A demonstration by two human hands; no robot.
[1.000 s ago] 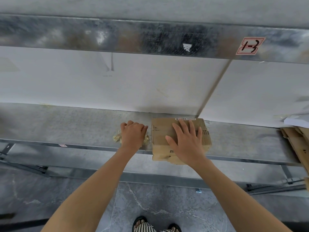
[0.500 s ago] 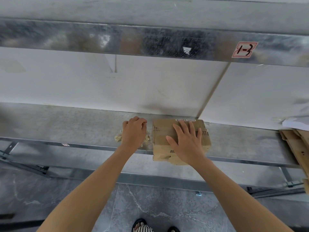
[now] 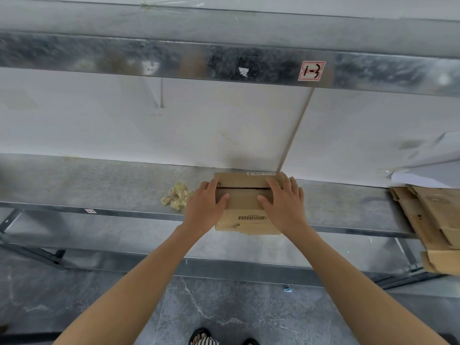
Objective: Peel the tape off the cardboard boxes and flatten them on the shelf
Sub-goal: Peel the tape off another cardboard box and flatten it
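Box (image 3: pixel 245 202): seam open — flattening seems next.
Left hand (image 3: pixel 205 207), right hand (image 3: pixel 283 205): spread flat on box ends, to press.
Tape wad (image 3: pixel 177 199): left of box.

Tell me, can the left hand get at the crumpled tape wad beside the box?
Probably yes: the tape wad lies bare on the shelf just left of the left hand, with nothing between them.

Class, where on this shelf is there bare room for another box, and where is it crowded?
Bare shelf lies left of the tape wad, and between the box and the flattened cardboard. Crowded: the middle, with left hand and right hand on the box.
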